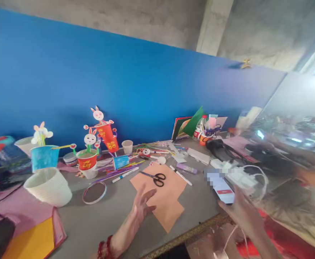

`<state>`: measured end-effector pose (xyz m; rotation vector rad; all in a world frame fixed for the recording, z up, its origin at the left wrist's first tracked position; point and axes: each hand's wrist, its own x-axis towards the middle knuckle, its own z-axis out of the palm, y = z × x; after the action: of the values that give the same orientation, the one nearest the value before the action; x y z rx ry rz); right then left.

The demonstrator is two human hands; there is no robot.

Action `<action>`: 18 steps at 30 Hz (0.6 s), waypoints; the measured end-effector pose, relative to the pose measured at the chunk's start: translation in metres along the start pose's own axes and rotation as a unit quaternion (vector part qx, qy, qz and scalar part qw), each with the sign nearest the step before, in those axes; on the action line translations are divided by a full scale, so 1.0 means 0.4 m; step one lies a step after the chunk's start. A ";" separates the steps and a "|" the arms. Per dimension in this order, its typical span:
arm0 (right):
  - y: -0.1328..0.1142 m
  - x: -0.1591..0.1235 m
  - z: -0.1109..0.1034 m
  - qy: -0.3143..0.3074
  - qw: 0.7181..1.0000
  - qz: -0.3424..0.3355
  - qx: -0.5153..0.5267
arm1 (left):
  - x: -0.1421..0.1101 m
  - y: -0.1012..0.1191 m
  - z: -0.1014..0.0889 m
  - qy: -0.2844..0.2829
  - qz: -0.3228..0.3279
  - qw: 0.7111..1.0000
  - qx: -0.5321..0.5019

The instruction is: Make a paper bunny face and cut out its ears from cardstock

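My left hand (pixel 141 208) hovers over the near left edge of the peach paper (pixel 168 212), fingers spread, holding nothing. A red beaded bracelet is on its wrist. Black-handled scissors (pixel 157 178) lie on the paper, just beyond my left fingertips. On the right, my right hand (pixel 241 208) has its thumb and fingers around the near end of a smartphone (pixel 219 185) with a lit screen. Part of that screen is pixelated. A white marker (pixel 181 175) rests along the paper's right side, and a purple glue stick (pixel 187 168) lies behind it.
Stacked white paper cups (pixel 48 187) and a roll of tape (pixel 94 193) stand left. Rabbit figures on red cups (pixel 87 162) are behind them, near the blue partition (pixel 136 90). A white power strip (pixel 241 176) with cables lies right. Another person is blurred at far right.
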<state>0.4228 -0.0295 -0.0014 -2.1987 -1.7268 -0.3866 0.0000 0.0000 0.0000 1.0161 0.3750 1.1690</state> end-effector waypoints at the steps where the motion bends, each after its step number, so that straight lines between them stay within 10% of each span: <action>1: 0.006 0.001 0.000 -0.006 1.000 -0.002 0.004 | 0.001 0.001 -0.002 0.001 -0.002 1.000 0.002; 12: 0.030 0.002 -0.010 0.051 0.998 -0.011 0.023 | -0.016 0.022 0.008 -0.009 -0.018 0.997 0.081; 18: -0.181 -0.040 -0.088 0.135 0.974 -0.126 0.128 | -0.033 0.086 0.072 -0.028 -0.096 0.957 0.272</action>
<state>0.3480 -0.0421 0.0300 -1.6701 -1.7937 -0.4692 -0.0048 -0.0238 0.0401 1.4496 0.7607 0.8733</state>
